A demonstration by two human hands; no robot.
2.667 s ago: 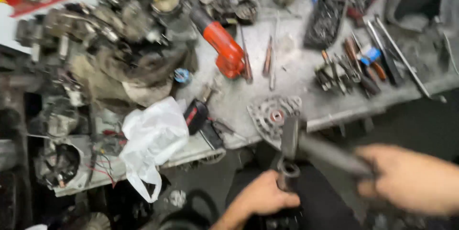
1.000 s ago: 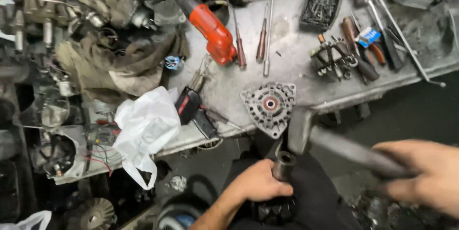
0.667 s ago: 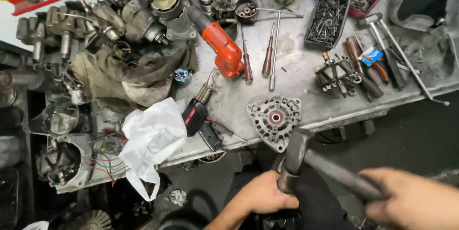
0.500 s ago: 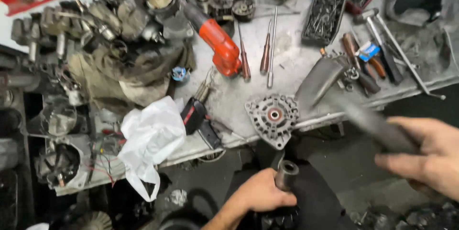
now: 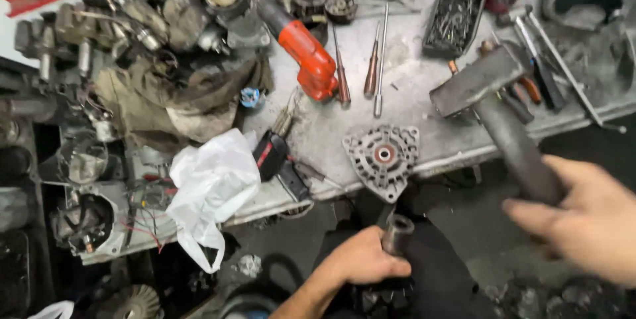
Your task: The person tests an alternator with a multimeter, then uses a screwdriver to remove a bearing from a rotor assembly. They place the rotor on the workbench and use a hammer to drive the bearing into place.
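2 hands work: our left hand [image 5: 361,263] grips the stiff metal punch [image 5: 396,234], our right hand [image 5: 583,216] closes low on the heavy hammer [image 5: 493,104] handle.

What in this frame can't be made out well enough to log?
Head view only:
- Hammer: motion blur smears its head and handle.
- Right hand: blurred, cut by the right edge; its grip on the handle is unclear.
- Part under the left hand: only a dark tube shows; the hand and dark clothing hide the rest.
- Tray of small bits: contents too small to tell.
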